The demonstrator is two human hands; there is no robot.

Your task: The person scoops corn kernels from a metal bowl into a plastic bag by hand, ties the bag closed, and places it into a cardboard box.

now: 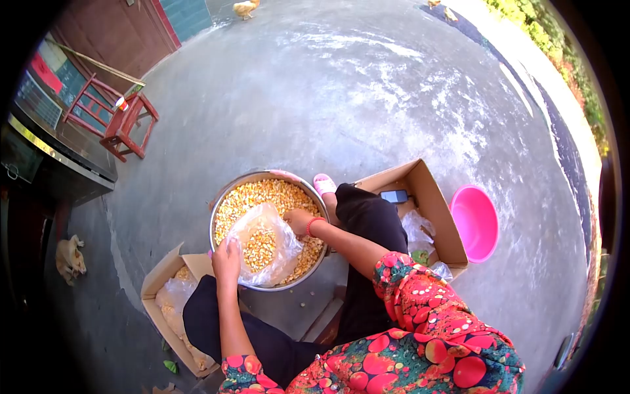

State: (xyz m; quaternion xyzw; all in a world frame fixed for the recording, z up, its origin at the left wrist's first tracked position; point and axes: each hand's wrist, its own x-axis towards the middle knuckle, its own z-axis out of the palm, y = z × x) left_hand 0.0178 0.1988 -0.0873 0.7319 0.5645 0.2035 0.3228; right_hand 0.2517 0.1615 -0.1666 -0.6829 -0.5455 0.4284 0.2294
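A round metal basin (213,230) full of yellow corn kernels (256,192) stands on the floor between my legs. On the kernels rests a clear plastic bag (289,253), its mouth spread wide and a heap of kernels inside. My left hand (227,260) pinches the bag's left edge near the basin rim. At the bag's upper right, my right hand (300,222), with a red bracelet at the wrist, is curled down against the kernels. Its fingertips are hidden, so what they hold does not show.
A cardboard box (154,279) with bagged kernels lies left; another box (441,226) at right holds a phone (394,196) and plastic bags. Beyond it is a pink basin (474,223). A red wooden chair (128,125), a dog (70,259) and a chicken (245,8) are farther off.
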